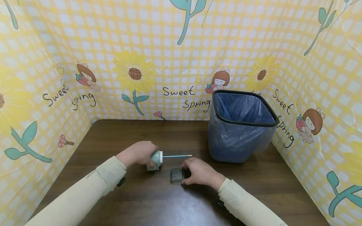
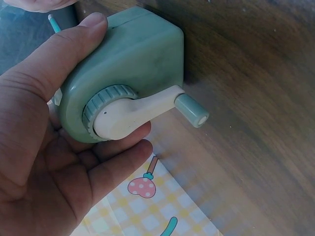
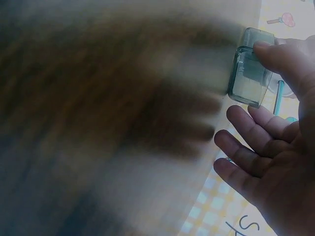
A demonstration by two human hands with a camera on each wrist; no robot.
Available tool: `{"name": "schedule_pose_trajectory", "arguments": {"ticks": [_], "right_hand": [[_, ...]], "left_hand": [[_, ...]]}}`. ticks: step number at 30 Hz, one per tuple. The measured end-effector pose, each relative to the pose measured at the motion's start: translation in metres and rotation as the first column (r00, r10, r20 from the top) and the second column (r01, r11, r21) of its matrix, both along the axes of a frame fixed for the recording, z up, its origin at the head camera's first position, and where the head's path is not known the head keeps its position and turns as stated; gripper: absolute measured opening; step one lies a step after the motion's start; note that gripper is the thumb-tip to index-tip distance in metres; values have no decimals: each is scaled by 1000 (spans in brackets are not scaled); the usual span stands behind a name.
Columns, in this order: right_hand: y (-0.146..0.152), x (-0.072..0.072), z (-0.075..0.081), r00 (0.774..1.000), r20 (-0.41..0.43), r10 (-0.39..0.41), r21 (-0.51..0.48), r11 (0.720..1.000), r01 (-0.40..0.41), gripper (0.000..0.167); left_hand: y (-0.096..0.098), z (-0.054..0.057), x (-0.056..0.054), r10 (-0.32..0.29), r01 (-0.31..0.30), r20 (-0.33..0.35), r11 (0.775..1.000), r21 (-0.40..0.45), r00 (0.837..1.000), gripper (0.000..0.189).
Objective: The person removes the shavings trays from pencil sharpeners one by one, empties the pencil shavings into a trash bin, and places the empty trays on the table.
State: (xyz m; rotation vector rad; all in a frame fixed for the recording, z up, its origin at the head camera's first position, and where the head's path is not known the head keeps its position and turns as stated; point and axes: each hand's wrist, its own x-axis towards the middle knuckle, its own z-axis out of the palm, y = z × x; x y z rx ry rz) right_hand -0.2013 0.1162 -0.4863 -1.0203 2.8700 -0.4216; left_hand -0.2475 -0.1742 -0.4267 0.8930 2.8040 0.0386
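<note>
My left hand (image 1: 139, 152) holds a green crank pencil sharpener (image 1: 154, 161) low over the table, thumb across its body. In the left wrist view the white crank (image 2: 133, 113) with its green knob (image 2: 192, 110) points away from the palm. A blue pencil (image 1: 176, 156) sticks out of the sharpener's right side. Close by on the right, my right hand (image 1: 202, 172) pinches a clear grey shavings drawer (image 1: 177, 175), apart from the sharpener. The thumb lies on the drawer in the right wrist view, its other fingers spread below.
A bin (image 1: 240, 141) with a blue liner and black rim stands at the back right of the dark wooden table (image 1: 135, 201). Yellow checked cloth (image 1: 175, 62) with printed flowers walls the table at the back and both sides.
</note>
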Motion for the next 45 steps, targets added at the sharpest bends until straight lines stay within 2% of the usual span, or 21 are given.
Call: {"name": "schedule_pose_trajectory", "arguments": {"ticks": [21,30,37,45], "right_hand": [[2,2,1,1000,-12,5,3,1000,-5,55],[0,1,1,999,-29,18,23,1000,-17,59],[-1,3,3,999,-29,29,32,999,-28,59],[-2,4,5,997,-69,44,37,998,-42,59]], "left_hand": [[1,-1,0,-5,5,14,999,34,1000,55],[2,0,-1,-2,2,4,1000,-10,1000,55],[3,-4,1,7,-7,10,1000,1,1000,56],[0,-7,1,1,-1,-23,1000,-4,1000,61]]}}
